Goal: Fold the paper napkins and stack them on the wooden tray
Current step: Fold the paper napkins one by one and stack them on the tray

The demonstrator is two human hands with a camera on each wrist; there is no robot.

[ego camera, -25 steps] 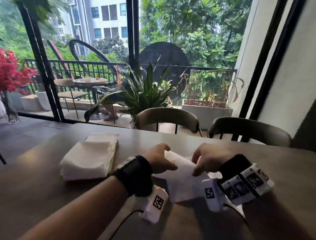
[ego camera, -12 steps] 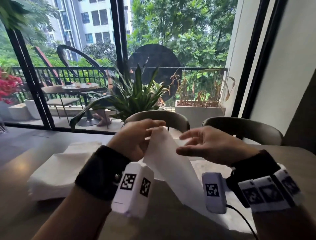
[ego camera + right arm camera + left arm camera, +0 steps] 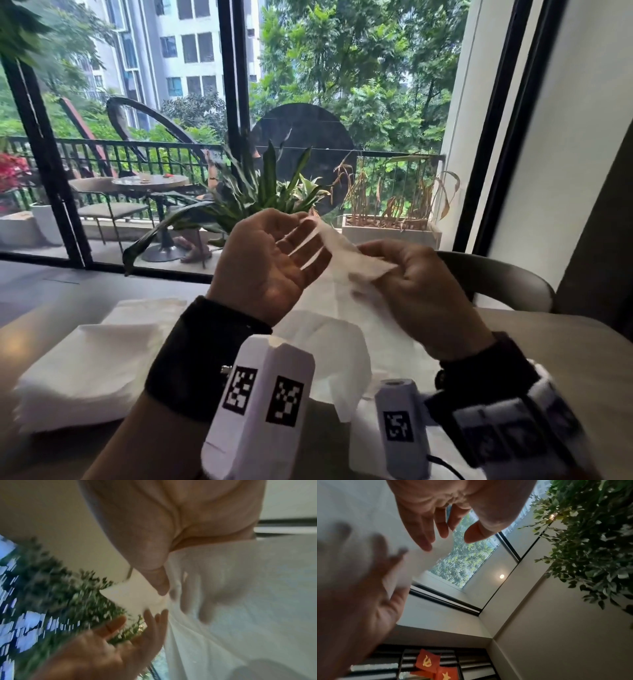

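A white paper napkin (image 3: 337, 346) hangs unfolded in the air over the table. My right hand (image 3: 380, 270) pinches its upper part between thumb and fingers; in the right wrist view the thumb (image 3: 159, 582) presses the napkin (image 3: 240, 601), with the fingers showing dimly through it. My left hand (image 3: 294, 236) is palm up with fingers straight and spread, fingertips touching the napkin's top corner. In the left wrist view its thumb (image 3: 476, 534) stands apart from the fingers (image 3: 423, 536). A stack of flat white napkins (image 3: 92, 370) lies on the table at the left. No wooden tray shows.
The brown table (image 3: 548, 346) runs under both arms. Two grey chairs stand behind its far edge, one (image 3: 496, 277) just past my right hand. A leafy potted plant (image 3: 260, 192) and tall windows lie beyond.
The napkin has come up off the table into the air. My left hand, pinching its top corner half a second ago, has opened out; my right hand has taken hold of the napkin.
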